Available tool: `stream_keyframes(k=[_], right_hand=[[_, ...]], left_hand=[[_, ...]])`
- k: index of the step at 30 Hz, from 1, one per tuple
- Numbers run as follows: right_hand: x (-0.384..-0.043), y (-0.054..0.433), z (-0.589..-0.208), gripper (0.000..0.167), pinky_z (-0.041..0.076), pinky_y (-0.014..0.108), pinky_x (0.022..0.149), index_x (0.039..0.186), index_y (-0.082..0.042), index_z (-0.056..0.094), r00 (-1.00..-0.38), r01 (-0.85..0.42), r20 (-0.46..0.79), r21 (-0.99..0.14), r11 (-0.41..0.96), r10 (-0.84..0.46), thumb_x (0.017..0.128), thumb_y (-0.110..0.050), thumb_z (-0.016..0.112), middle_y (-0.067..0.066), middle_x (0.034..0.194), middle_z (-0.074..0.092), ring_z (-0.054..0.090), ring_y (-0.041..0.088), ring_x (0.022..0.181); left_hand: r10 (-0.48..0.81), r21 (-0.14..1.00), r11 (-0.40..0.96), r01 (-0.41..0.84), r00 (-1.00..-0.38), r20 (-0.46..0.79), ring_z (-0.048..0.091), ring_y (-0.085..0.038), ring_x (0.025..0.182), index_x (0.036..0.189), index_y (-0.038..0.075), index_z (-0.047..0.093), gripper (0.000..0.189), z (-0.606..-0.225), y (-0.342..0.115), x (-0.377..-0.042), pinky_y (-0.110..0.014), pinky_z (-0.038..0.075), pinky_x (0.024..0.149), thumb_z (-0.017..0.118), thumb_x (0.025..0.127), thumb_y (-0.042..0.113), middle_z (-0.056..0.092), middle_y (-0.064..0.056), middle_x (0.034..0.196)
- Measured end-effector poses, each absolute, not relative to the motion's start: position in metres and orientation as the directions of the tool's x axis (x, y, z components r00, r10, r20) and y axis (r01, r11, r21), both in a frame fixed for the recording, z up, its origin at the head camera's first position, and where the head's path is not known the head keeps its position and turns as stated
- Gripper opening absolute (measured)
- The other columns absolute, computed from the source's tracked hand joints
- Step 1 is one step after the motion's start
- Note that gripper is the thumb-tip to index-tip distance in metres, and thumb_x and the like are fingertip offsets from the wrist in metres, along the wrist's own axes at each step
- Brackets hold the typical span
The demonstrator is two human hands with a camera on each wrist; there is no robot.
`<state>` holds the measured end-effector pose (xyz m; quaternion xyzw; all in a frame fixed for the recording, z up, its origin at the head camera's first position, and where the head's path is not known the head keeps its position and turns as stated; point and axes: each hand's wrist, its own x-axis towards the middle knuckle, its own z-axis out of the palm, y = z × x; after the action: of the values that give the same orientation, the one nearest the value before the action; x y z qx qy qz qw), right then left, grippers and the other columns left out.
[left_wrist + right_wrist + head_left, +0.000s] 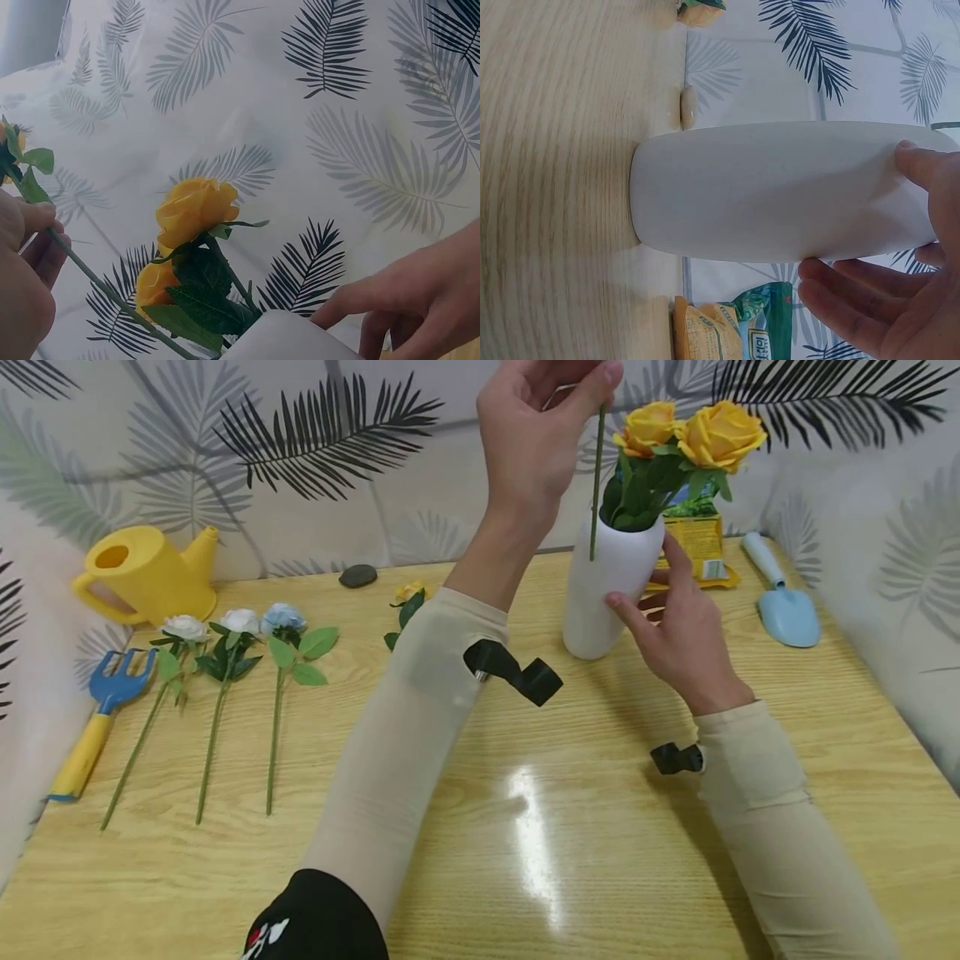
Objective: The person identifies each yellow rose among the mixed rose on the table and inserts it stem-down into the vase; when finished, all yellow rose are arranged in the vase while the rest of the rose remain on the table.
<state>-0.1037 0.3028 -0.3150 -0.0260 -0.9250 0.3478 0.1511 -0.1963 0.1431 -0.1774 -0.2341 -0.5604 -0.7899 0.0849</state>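
A white vase [603, 602] stands on the wooden table [525, 827] with two yellow roses [720, 435] in it. My right hand [645, 581] grips the vase's side, thumb on one side and fingers on the other; the right wrist view shows the same hold on the vase [780, 191]. My left hand [592, 385] is raised above and pinches a green flower stem [597, 477], whose lower end hangs in front of the vase's mouth. In the left wrist view the stem [97, 285] runs from my left hand's fingers [30, 232] down towards the vase rim [285, 337], past a yellow rose [195, 210].
Three pale flowers [225, 643] lie side by side at the left, by a blue rake [97, 718] and a yellow watering can [146, 572]. A yellow rose [408, 597] and a dark stone [358, 576] lie mid-back. Behind the vase are a yellow bag [697, 539] and a blue trowel [783, 602].
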Motion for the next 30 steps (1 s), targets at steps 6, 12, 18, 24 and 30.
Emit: stream_keyframes(k=[6, 12, 18, 24, 30], right_hand=[[-0.104, 0.301, -0.315, 0.086, 0.055, 0.056, 0.093, 0.162, -0.017, 0.010, -0.951, -0.069, 0.272, -0.646, 0.760, 0.145, 0.098, -0.038, 0.065, 0.028, 0.137, 0.058, 0.068, 0.045, 0.106], [-0.105, 0.302, -0.315, 0.086, 0.055, 0.057, 0.092, 0.162, -0.017, 0.010, -0.951, -0.071, 0.275, -0.646, 0.760, 0.145, 0.098, -0.039, 0.064, 0.028, 0.137, 0.057, 0.068, 0.045, 0.106], [-0.104, 0.303, -0.315, 0.087, 0.055, 0.057, 0.092, 0.162, -0.017, 0.010, -0.952, -0.064, 0.267, -0.652, 0.755, 0.150, 0.098, -0.041, 0.065, 0.027, 0.138, 0.057, 0.068, 0.045, 0.106], [-0.104, 0.304, -0.316, 0.087, 0.055, 0.057, 0.092, 0.161, -0.018, 0.010, -0.951, -0.068, 0.271, -0.651, 0.756, 0.148, 0.098, -0.040, 0.065, 0.027, 0.137, 0.057, 0.068, 0.044, 0.106], [-0.104, 0.304, -0.316, 0.087, 0.055, 0.056, 0.093, 0.162, -0.018, 0.010, -0.953, -0.068, 0.266, -0.653, 0.755, 0.144, 0.098, -0.041, 0.064, 0.027, 0.137, 0.057, 0.068, 0.044, 0.106]], left_hand=[[0.073, 0.799, -0.386, 0.461, -0.848, 0.525, 0.065, -0.025, 0.098, 0.117, -0.015, 0.059, 0.027, -0.164, 0.145, -0.203, -0.015, 0.052, 0.094, 0.065, 0.091, -0.012, 0.067, -0.026, 0.108], [0.024, 0.759, -0.363, 0.541, -0.809, 0.588, 0.064, -0.019, 0.114, 0.129, -0.015, 0.054, 0.040, -0.154, 0.147, -0.208, -0.011, 0.048, 0.095, 0.065, 0.090, -0.013, 0.065, -0.024, 0.123], [0.069, 0.794, -0.338, 0.504, -0.829, 0.556, 0.055, -0.012, 0.076, 0.111, -0.015, 0.063, 0.019, -0.164, 0.151, -0.209, -0.015, 0.052, 0.086, 0.064, 0.093, -0.010, 0.064, -0.015, 0.082], [0.117, 0.825, -0.332, 0.457, -0.848, 0.517, 0.067, -0.025, 0.101, 0.116, -0.014, 0.061, 0.024, -0.174, 0.156, -0.209, -0.014, 0.052, 0.094, 0.064, 0.093, -0.008, 0.068, -0.027, 0.113], [0.181, 0.845, -0.291, 0.449, -0.841, 0.509, 0.066, -0.023, 0.106, 0.121, -0.010, 0.059, 0.030, -0.193, 0.159, -0.211, -0.015, 0.051, 0.095, 0.066, 0.092, -0.006, 0.066, -0.024, 0.119]])
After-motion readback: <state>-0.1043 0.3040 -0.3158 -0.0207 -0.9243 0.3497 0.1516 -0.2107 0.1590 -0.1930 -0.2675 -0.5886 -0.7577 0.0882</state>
